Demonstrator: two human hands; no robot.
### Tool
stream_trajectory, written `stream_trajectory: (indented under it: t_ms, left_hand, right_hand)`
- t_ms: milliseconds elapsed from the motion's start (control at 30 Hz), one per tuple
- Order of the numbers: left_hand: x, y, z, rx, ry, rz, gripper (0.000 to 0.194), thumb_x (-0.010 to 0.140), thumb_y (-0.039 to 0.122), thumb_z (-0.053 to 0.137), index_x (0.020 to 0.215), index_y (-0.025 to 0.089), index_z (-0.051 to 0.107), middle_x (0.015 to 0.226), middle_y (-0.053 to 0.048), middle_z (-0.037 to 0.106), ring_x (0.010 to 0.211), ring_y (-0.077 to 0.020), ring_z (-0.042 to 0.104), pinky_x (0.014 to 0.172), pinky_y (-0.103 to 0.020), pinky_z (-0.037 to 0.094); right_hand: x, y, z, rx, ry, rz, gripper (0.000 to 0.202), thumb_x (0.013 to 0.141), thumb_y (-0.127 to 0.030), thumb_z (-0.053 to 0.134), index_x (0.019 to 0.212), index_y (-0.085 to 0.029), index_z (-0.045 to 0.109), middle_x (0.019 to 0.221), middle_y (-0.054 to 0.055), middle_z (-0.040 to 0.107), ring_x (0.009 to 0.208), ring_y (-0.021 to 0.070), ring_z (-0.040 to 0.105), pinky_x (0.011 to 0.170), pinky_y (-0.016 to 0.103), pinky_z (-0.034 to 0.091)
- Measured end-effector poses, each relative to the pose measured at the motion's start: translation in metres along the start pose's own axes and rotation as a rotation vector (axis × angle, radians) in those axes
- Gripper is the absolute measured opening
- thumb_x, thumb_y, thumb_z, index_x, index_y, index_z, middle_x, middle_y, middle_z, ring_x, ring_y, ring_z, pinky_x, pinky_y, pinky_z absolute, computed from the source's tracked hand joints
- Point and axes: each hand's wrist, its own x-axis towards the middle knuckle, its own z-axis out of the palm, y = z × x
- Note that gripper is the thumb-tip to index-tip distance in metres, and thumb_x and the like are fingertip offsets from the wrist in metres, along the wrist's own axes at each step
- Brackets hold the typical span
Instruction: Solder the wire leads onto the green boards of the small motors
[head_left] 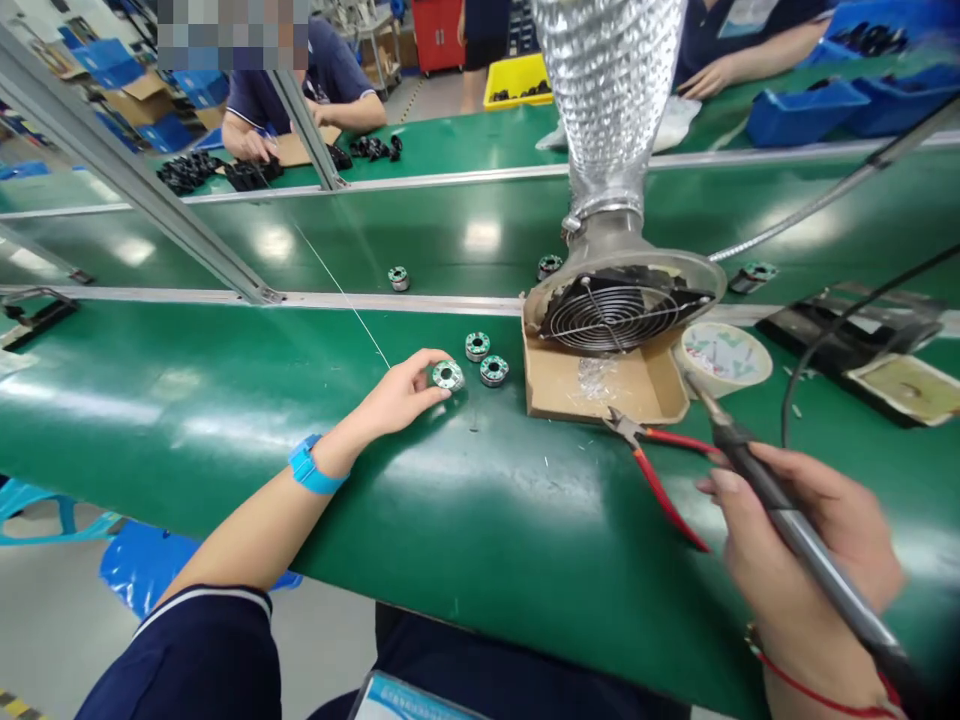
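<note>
My left hand (405, 393) pinches a small round motor stator (448, 376) with a green ring-shaped circuit board on top, just above or on the green table. Close to its right sit two similar stators, one farther back (477, 347) and one nearer (494, 371). In my right hand (810, 530) is a soldering iron (757, 480), its tip pointing up and left. Red-handled cutting pliers (660, 460) lie beside that hand, their jaws against the front of a cardboard tray (607, 405).
A fume extractor (611, 310) with a foil duct stands over the tray. A white round tub (726, 358) and a soldering stand with a sponge (907, 388) are at the right. Thin wire (345, 295) slants down toward my left hand. Co-workers sit across the bench.
</note>
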Motion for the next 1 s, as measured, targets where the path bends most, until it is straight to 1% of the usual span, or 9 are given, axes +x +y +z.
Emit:
stream_trajectory:
  t_ms: [100, 200, 233, 267, 367, 533, 767, 867, 1000]
  left_hand:
    - [-0.019, 0.028, 0.029, -0.187, -0.144, 0.070, 0.044, 0.085, 0.030, 0.068, 0.127, 0.020, 0.057, 0.064, 0.007, 0.041, 0.057, -0.0099, 0.041, 0.055, -0.022, 0.034]
    - [-0.032, 0.058, 0.055, -0.300, -0.316, 0.059, 0.045, 0.084, 0.028, 0.070, 0.127, 0.018, 0.058, 0.061, 0.009, 0.036, 0.054, -0.0089, 0.036, 0.051, -0.022, 0.030]
    - [-0.034, 0.066, 0.062, -0.322, -0.361, 0.048, 0.045, 0.084, 0.027, 0.069, 0.127, 0.018, 0.059, 0.060, 0.009, 0.034, 0.054, -0.0087, 0.034, 0.050, -0.022, 0.028]
    - [-0.036, 0.074, 0.068, -0.339, -0.400, 0.041, 0.045, 0.085, 0.027, 0.069, 0.128, 0.018, 0.059, 0.060, 0.009, 0.033, 0.054, -0.0087, 0.033, 0.050, -0.022, 0.027]
    - [-0.038, 0.088, 0.077, -0.362, -0.477, 0.049, 0.045, 0.087, 0.030, 0.069, 0.130, 0.019, 0.061, 0.060, 0.008, 0.033, 0.054, -0.0085, 0.031, 0.049, -0.023, 0.026]
    - [-0.039, 0.096, 0.082, -0.334, -0.487, 0.121, 0.045, 0.087, 0.030, 0.070, 0.131, 0.020, 0.064, 0.066, 0.006, 0.039, 0.056, -0.0073, 0.033, 0.051, -0.022, 0.028]
    - [-0.042, 0.095, 0.084, -0.284, -0.496, 0.203, 0.037, 0.089, 0.033, 0.070, 0.124, 0.021, 0.068, 0.072, 0.004, 0.045, 0.058, -0.0068, 0.036, 0.053, -0.021, 0.032]
    - [-0.043, 0.092, 0.084, -0.254, -0.489, 0.232, 0.039, 0.091, 0.037, 0.069, 0.126, 0.022, 0.067, 0.074, 0.004, 0.045, 0.059, -0.0070, 0.038, 0.054, -0.021, 0.033]
    - [-0.044, 0.087, 0.085, -0.262, -0.464, 0.309, 0.041, 0.091, 0.039, 0.069, 0.127, 0.019, 0.065, 0.074, 0.005, 0.045, 0.059, -0.0068, 0.038, 0.056, -0.021, 0.034]
  right_hand:
    - [-0.015, -0.023, -0.005, 0.227, -0.195, 0.023, 0.037, 0.084, -0.034, 0.067, 0.121, -0.038, 0.067, 0.094, 0.002, 0.077, 0.066, 0.0255, 0.074, 0.062, 0.045, 0.064]
    - [-0.022, -0.042, -0.005, 0.314, -0.412, -0.052, 0.040, 0.090, -0.027, 0.062, 0.128, -0.040, 0.061, 0.091, -0.003, 0.076, 0.074, 0.0203, 0.075, 0.075, 0.041, 0.065]
    - [-0.021, -0.046, -0.005, 0.285, -0.457, -0.079, 0.038, 0.090, -0.026, 0.063, 0.126, -0.038, 0.061, 0.091, -0.003, 0.076, 0.083, 0.0195, 0.075, 0.085, 0.041, 0.064]
    - [-0.020, -0.050, -0.004, 0.270, -0.483, -0.104, 0.037, 0.089, -0.025, 0.065, 0.124, -0.036, 0.062, 0.091, -0.002, 0.075, 0.089, 0.0190, 0.075, 0.090, 0.041, 0.063]
    - [-0.011, -0.058, -0.002, 0.343, -0.554, -0.120, 0.040, 0.087, -0.022, 0.066, 0.125, -0.031, 0.057, 0.088, -0.002, 0.070, 0.082, 0.0144, 0.071, 0.084, 0.033, 0.062]
    - [-0.002, -0.056, -0.004, 0.409, -0.690, -0.029, 0.043, 0.088, -0.025, 0.065, 0.130, -0.026, 0.051, 0.088, -0.003, 0.066, 0.081, 0.0108, 0.067, 0.080, 0.026, 0.058]
    - [-0.003, -0.054, -0.003, 0.426, -0.781, 0.028, 0.041, 0.088, -0.025, 0.065, 0.127, -0.026, 0.051, 0.085, -0.004, 0.066, 0.074, 0.0100, 0.064, 0.071, 0.023, 0.053]
    - [-0.005, -0.056, -0.003, 0.389, -0.790, -0.012, 0.040, 0.088, -0.020, 0.062, 0.126, -0.027, 0.051, 0.085, -0.004, 0.064, 0.073, 0.0089, 0.062, 0.070, 0.022, 0.051]
    - [-0.008, -0.056, -0.003, 0.378, -0.770, -0.136, 0.032, 0.091, -0.019, 0.058, 0.121, -0.027, 0.051, 0.084, -0.005, 0.060, 0.070, 0.0072, 0.058, 0.068, 0.021, 0.049]
